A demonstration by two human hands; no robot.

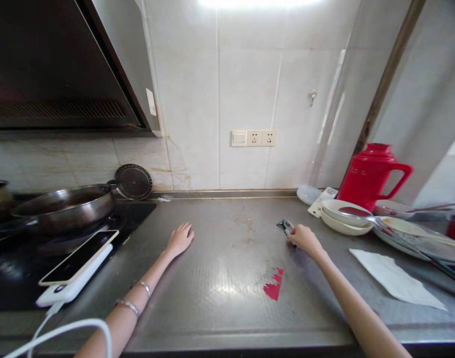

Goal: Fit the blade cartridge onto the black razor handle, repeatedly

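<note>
A small metal-headed tool (286,228) is sitting on or just above the worktop (220,258), right of centre, and I'm pinching its handle with the right hand (305,238). My left hand (180,239) is resting palm down, loosely spread. A red patch (274,287) is showing nearer the camera; stacked bowls (333,222) are standing beside the red jug (367,176).

a grey metal counter (220,248) bears red scraps (275,288), white paper (393,278), bowls (342,225).
</note>
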